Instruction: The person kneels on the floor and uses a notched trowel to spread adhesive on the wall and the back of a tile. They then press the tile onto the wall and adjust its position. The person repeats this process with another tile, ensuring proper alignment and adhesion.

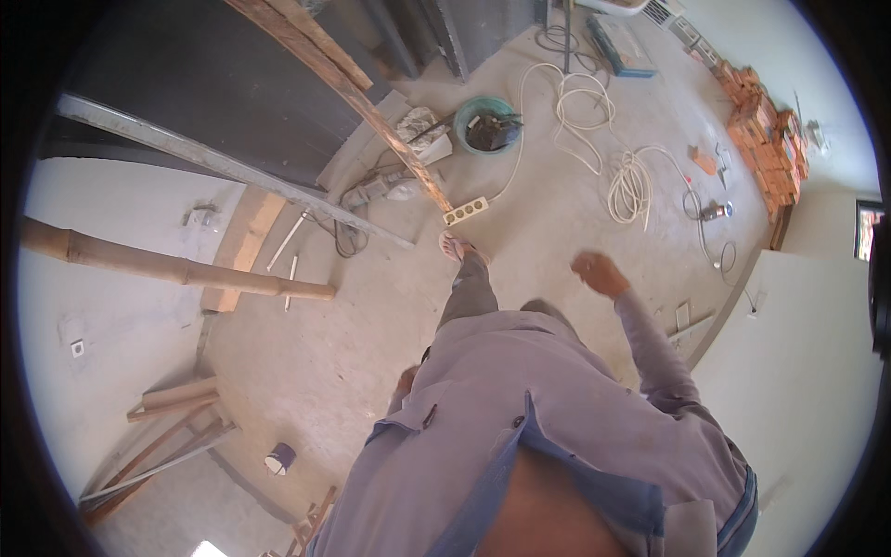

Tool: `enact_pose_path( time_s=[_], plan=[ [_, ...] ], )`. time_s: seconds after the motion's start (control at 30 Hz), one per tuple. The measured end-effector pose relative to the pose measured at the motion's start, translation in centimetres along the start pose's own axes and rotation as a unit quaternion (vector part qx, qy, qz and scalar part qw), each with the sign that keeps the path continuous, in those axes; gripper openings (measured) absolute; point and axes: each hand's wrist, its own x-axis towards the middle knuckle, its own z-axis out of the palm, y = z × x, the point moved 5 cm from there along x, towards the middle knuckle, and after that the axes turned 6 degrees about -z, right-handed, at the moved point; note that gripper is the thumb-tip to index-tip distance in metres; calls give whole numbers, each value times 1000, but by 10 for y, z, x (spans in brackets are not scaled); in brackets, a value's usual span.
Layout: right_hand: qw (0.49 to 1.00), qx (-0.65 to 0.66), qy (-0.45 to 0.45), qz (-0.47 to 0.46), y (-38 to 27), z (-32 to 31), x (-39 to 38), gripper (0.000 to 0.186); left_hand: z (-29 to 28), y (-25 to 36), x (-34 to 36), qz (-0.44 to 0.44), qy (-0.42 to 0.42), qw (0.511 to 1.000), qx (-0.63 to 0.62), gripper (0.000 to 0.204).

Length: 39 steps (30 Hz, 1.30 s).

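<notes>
My right hand (601, 275) is out in front of me to the right, above the bare floor. Its fingers look loosely curled and a little blurred, and nothing shows in them. Beside my left hip, only a bit of my left hand (406, 379) appears; the shirt hides its fingers. One foot in a sandal (452, 247) is set forward, just short of a white power strip (466, 212). A wooden post (401, 144) comes down to the floor at that strip.
Ahead lie a green tub (471, 141) with dark contents and a coiled white cable (629, 190). Bricks (766, 153) are stacked at the far right. On the left, a bamboo pole (186, 271) and a metal bar (213, 160) slant across. A small pot (279, 459) stands lower left.
</notes>
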Motion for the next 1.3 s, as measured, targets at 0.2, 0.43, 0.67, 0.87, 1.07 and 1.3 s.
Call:
enact_pose_path(
  time_s=[0.2,0.43,0.67,0.87,1.07,1.3],
  plan=[
    [916,-146,-313,204,202,94,-42,24,-240,175,25,248,219,935,130,38],
    [976,-7,-160,146,180,44,131,21,-421,378,-124,374,324,836,-237,45],
    [985,163,-49,-12,21,-20,386,26,-385,358,-62,266,265,923,-81,39],
    [938,300,-134,112,-14,27,523,19,-225,304,17,52,13,997,-48,34],
    [952,-197,-218,-81,20,102,684,27,-235,358,125,-61,-1,992,-106,35],
    [883,-323,-334,-63,62,205,857,32,-281,411,338,-93,117,976,-156,36]
  ],
)
